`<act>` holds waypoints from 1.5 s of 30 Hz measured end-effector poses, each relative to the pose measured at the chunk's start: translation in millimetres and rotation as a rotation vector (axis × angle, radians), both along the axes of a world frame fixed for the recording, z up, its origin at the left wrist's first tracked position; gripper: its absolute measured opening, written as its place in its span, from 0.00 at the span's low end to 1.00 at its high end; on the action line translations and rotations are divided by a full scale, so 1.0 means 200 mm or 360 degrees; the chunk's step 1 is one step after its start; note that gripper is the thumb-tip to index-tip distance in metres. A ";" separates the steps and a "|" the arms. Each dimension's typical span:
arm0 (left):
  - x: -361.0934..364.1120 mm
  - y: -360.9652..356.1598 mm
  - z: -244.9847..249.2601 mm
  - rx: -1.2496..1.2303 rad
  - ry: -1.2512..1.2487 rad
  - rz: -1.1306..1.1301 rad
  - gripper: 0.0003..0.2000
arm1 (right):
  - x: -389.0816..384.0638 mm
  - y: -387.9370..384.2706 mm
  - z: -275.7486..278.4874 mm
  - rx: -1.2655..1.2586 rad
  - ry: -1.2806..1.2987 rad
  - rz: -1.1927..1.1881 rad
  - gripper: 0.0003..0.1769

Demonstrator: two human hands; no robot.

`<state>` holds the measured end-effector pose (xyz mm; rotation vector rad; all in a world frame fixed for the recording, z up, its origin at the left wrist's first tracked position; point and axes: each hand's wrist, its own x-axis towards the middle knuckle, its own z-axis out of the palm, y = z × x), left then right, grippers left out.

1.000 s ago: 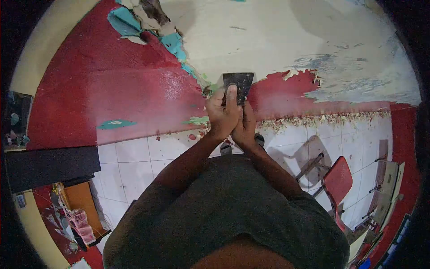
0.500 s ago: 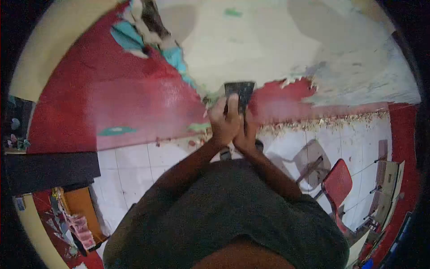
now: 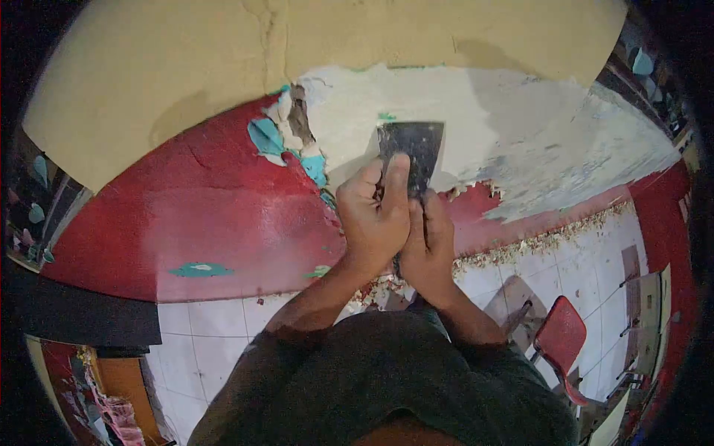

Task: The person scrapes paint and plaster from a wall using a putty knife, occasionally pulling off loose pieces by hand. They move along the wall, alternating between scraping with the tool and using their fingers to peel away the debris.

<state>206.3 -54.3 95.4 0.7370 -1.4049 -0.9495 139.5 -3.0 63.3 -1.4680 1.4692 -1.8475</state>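
Note:
Both hands are closed around a paint scraper (image 3: 422, 145) with a wide dark blade, flecked with pale bits. My left hand (image 3: 374, 212) is higher on it, its thumb lying up along the blade. My right hand (image 3: 431, 236) wraps the lower end, and most of the handle is hidden in the fingers. The blade points up and overlaps the bare whitish patch of the wall (image 3: 349, 115). Left of the hands, red paint (image 3: 201, 201) ends in a ragged edge with a lifted turquoise flake (image 3: 265, 137).
Paint chips (image 3: 550, 241) lie thickly along the wall's foot on the white tiled floor (image 3: 219, 320). A red chair (image 3: 561, 334) stands at the right. At lower left are a dark panel (image 3: 82, 305) and an orange-brown board (image 3: 130, 390).
The scraper and both hands have moved up the wall, from the red paint's edge into the whitish patch. My view has tilted up, showing more yellow wall.

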 end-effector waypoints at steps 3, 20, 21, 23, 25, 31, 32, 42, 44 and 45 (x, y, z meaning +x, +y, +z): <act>-0.01 -0.03 -0.01 -0.0066 0.0042 -0.0002 0.13 | 0.00 0.00 0.04 0.0030 0.0016 -0.0014 0.08; -0.02 0.00 0.02 0.0012 0.0101 -0.0010 0.14 | 0.02 -0.04 -0.02 -0.0291 -0.0171 0.0070 0.06; -0.01 0.00 0.05 -0.0008 0.0098 -0.0017 0.14 | 0.02 -0.04 0.00 -0.0242 -0.0210 0.0135 0.06; 0.01 0.01 0.12 -0.0017 0.0090 -0.0022 0.14 | 0.00 -0.02 0.06 -0.0111 -0.0292 0.0271 0.05; 0.01 -0.01 0.05 -0.0156 0.0019 0.0125 0.13 | 0.01 -0.06 -0.02 -0.0215 -0.0163 0.0197 0.05; 0.04 0.01 0.08 -0.0198 -0.0002 0.0218 0.12 | 0.01 -0.04 0.05 -0.0225 0.0145 0.0077 0.06; 0.03 0.01 0.02 -0.0154 0.0042 0.0188 0.12 | 0.01 -0.03 0.02 -0.0213 0.0220 0.0000 0.06; 0.03 0.02 0.00 -0.0301 -0.0050 0.0271 0.14 | 0.06 -0.02 0.01 -0.0141 0.0094 0.0015 0.06; 0.04 0.02 -0.02 -0.0111 0.0050 0.0157 0.14 | 0.07 -0.01 -0.03 -0.0127 -0.0022 0.0050 0.06; 0.06 0.01 0.02 -0.0119 0.0029 0.0189 0.14 | 0.07 -0.01 -0.02 -0.0103 0.0004 0.0107 0.06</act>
